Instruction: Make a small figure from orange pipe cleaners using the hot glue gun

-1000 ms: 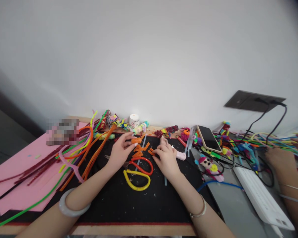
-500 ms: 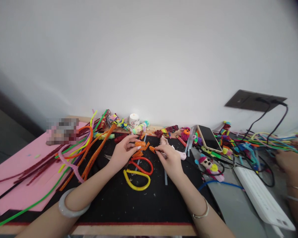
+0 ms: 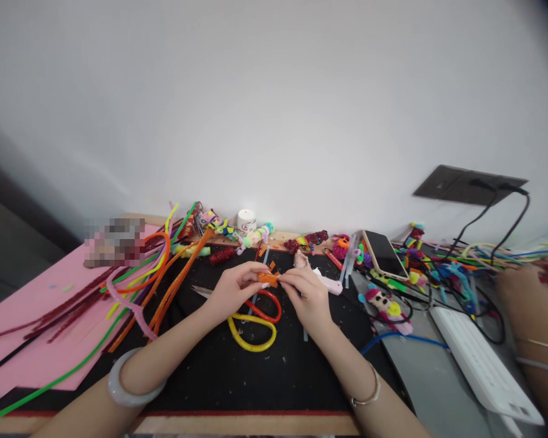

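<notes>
Over the black mat (image 3: 274, 377), my left hand (image 3: 232, 293) is closed on a short bundle of orange pipe cleaner (image 3: 268, 279). My right hand (image 3: 307, 297) pinches the bundle's right end, fingertips close to those of the left. The small orange piece in the right fingers is mostly hidden. Just below the hands lie scissors (image 3: 259, 348) with one yellow and one red handle; their blade tip shows left of my left wrist. A dark red fuzzy roll (image 3: 223, 256) lies behind my left hand, and a pale pink glue gun (image 3: 331, 285) is right of my right hand.
Long pipe cleaners (image 3: 164, 304) and a pink sheet (image 3: 22, 316) spread at left. Fuzzy figures, a white roll (image 3: 246, 220) and a phone (image 3: 386, 254) line the back. At right are a white power strip (image 3: 484, 365), cables and another person's hand (image 3: 525, 298).
My hands have come together, bringing the orange piece in the right fingers against the bundle in the left. The other person's hand at the right has shifted slightly left.
</notes>
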A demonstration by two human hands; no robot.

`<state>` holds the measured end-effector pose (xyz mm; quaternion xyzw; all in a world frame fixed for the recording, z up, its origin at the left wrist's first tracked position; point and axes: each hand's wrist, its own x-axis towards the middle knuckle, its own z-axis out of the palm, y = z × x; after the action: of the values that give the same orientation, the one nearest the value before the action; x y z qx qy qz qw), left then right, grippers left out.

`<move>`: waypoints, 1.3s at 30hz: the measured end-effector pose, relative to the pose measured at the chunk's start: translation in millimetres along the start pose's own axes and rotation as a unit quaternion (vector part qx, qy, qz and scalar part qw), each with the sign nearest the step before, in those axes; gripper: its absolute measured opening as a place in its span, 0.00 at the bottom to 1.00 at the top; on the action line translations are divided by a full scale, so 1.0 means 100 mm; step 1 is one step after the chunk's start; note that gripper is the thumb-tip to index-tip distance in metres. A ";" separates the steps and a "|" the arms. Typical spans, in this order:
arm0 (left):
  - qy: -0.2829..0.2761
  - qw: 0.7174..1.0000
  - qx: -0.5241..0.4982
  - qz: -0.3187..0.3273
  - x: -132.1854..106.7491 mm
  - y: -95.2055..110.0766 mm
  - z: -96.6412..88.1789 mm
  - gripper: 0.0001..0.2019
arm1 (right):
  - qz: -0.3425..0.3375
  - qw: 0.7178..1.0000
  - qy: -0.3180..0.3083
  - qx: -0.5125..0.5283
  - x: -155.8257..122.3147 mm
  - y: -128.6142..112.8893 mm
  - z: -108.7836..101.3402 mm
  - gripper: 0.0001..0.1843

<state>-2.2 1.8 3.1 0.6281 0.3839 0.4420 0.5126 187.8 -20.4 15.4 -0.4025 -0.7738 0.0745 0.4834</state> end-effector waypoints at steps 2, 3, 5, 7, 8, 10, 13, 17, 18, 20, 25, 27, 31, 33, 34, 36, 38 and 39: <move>-0.005 1.000 0.006 0.004 0.00 -0.01 0.00 0.14 | -0.008 1.000 0.005 -0.005 0.00 0.01 0.01 0.09; -0.007 1.000 0.007 0.005 -0.01 -0.01 0.00 0.14 | -0.013 1.000 0.006 -0.007 0.00 0.01 0.01 0.08; -0.009 1.000 0.009 0.005 -0.01 0.00 0.00 0.13 | -0.022 1.000 0.007 -0.010 0.00 0.02 0.01 0.08; -0.005 1.000 0.006 0.000 -0.01 0.02 0.01 0.13 | -0.022 1.000 0.001 -0.009 0.01 0.02 0.00 0.08; 0.000 1.000 0.003 -0.003 -0.01 0.02 0.01 0.13 | -0.019 1.000 -0.002 -0.008 0.01 0.02 -0.01 0.09; 0.014 1.000 -0.014 -0.010 -0.01 0.04 0.01 0.13 | -0.008 1.000 0.001 -0.007 0.02 0.01 -0.03 0.11; 0.032 0.998 -0.041 -0.026 0.00 0.05 0.02 0.13 | 0.002 1.000 0.011 -0.008 0.02 0.02 -0.07 0.13; 0.040 0.997 -0.059 -0.033 0.00 0.05 0.02 0.14 | -0.013 1.000 -0.009 -0.008 0.02 0.03 -0.07 0.14; 0.040 0.997 -0.064 -0.031 0.01 0.04 0.02 0.14 | -0.017 1.000 -0.017 -0.008 0.02 0.03 -0.06 0.14; 0.040 0.996 -0.069 -0.029 0.01 0.04 0.02 0.14 | -0.025 0.999 -0.028 -0.006 0.01 0.03 -0.04 0.14; 0.046 0.996 -0.070 -0.030 0.01 0.02 0.03 0.14 | -0.036 0.998 -0.044 -0.004 0.00 0.03 0.00 0.15; 0.046 0.996 -0.075 -0.029 0.01 0.01 0.03 0.14 | -0.031 0.998 -0.051 -0.002 0.00 0.03 0.00 0.15; 0.045 0.996 -0.073 -0.029 0.01 0.01 0.03 0.14 | -0.026 0.998 -0.065 0.002 -0.01 0.03 0.01 0.16; 0.042 0.996 -0.072 -0.028 0.01 0.00 0.02 0.14 | -0.024 0.997 -0.069 0.002 -0.01 0.04 0.02 0.17; 0.040 0.996 -0.071 -0.027 0.01 0.00 0.02 0.14 | -0.024 0.997 -0.071 0.002 -0.02 0.04 0.02 0.17; 0.037 0.997 -0.068 -0.026 0.01 0.00 0.02 0.14 | -0.025 0.997 -0.076 0.002 -0.02 0.05 0.02 0.17; 0.033 0.997 -0.065 -0.027 0.01 0.00 0.02 0.13 | -0.027 0.996 -0.081 0.003 -0.03 0.06 0.02 0.17; 0.031 0.997 -0.064 -0.027 0.00 -0.01 0.02 0.13 | -0.026 0.996 -0.084 0.004 -0.03 0.06 0.02 0.17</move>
<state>-0.2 1.6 2.5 0.5695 0.3878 0.4706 0.5513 189.8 -17.8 9.2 -0.3724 -0.8218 0.0982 0.4199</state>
